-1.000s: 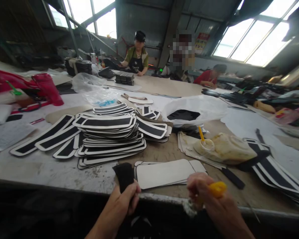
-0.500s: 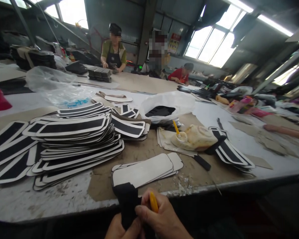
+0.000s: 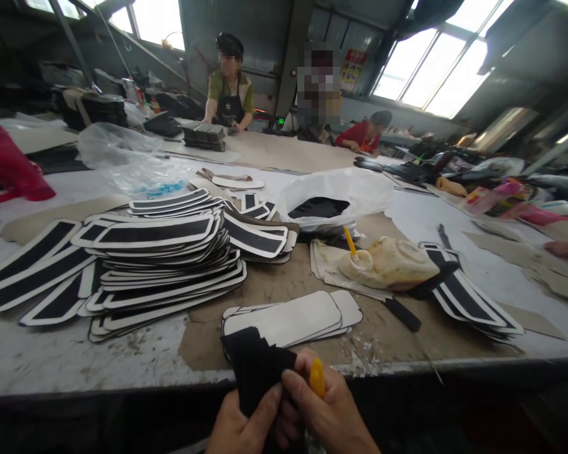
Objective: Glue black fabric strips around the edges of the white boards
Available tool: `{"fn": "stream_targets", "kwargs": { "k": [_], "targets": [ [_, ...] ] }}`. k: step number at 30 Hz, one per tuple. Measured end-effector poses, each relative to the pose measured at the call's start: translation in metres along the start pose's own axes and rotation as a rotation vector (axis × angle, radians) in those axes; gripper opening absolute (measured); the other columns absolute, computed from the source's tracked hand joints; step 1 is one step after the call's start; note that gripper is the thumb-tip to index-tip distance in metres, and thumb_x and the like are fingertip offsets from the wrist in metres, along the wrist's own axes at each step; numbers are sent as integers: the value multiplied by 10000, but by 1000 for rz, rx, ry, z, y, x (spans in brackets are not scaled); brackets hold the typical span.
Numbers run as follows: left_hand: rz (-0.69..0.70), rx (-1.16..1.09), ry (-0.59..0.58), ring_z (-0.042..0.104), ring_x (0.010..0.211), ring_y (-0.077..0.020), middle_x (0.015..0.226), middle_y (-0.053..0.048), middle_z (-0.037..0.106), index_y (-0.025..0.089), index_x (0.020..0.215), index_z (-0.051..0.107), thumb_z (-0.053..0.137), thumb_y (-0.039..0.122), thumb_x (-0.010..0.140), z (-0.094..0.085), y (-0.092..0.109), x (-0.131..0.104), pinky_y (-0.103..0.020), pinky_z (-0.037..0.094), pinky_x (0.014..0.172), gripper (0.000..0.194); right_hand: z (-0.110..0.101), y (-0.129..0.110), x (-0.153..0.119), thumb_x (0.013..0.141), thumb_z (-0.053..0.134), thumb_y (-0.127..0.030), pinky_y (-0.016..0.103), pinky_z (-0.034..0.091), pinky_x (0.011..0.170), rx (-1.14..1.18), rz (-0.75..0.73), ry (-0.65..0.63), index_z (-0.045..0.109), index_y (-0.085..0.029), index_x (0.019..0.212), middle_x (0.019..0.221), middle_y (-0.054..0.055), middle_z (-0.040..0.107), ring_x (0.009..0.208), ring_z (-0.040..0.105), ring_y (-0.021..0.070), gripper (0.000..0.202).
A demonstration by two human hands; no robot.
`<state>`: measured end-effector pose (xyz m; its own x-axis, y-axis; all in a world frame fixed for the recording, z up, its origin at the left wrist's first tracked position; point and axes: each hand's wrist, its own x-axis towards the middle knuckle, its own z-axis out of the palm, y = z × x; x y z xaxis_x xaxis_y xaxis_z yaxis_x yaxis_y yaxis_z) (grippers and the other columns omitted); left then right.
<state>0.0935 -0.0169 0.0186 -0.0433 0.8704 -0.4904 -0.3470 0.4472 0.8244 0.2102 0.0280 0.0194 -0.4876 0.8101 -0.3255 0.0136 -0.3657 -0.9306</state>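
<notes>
Near the table's front edge, a bunch of black fabric pieces [image 3: 258, 369] is gripped in my left hand [image 3: 246, 422], its thumb pressed on top. The pieces are spread in a stepped fan. My right hand [image 3: 334, 400] pinches the fan's right edge between thumb and finger. It also keeps hold of a yellow-handled tool [image 3: 317, 378], whose working end I cannot make out. Just beyond the hands lie pale rounded panels [image 3: 284, 318] in a loose stack, partly covered by the black pieces.
Leftward stands a tall pile of white-bordered black panels [image 3: 156, 252]. A stained plastic container [image 3: 392, 265] with a yellow stick lies right of centre, before a white plastic bag [image 3: 360, 189]. More bordered panels [image 3: 473, 296] lie right. Co-workers [image 3: 231, 94] sit across the table.
The black pieces have gone from a narrow bunch to a wider fan, and my right hand has moved slightly right with their edge. My view has turned a little left.
</notes>
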Motion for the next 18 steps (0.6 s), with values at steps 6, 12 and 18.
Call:
{"fn": "stream_targets", "kwargs": {
  "k": [6, 12, 18],
  "targets": [
    [0, -100, 70, 570, 509, -159, 561, -95, 655, 97, 598, 668, 680, 505, 593, 4, -11, 0, -259, 457, 523, 408, 5, 5, -1, 683, 611, -536, 189, 310, 346, 150, 55, 218, 310, -229, 644, 408, -116, 310, 329, 307, 56, 432],
    [-78, -152, 129, 592, 537, -185, 599, -122, 675, 87, 644, 678, 723, 519, 522, 2, -20, -1, -275, 463, 536, 451, -3, -7, -2, 619, 652, -569, 147, 194, 354, 57, 70, 405, 336, -211, 668, 446, -121, 290, 364, 250, 25, 479],
    [-96, -177, 188, 578, 513, -183, 541, -85, 653, 108, 634, 658, 717, 523, 533, -2, -22, -4, -272, 451, 513, 431, 1, -3, -1, 598, 648, -592, 157, 176, 349, 22, 84, 342, 342, -206, 637, 428, -123, 265, 354, 234, 24, 495]
  ]
}}
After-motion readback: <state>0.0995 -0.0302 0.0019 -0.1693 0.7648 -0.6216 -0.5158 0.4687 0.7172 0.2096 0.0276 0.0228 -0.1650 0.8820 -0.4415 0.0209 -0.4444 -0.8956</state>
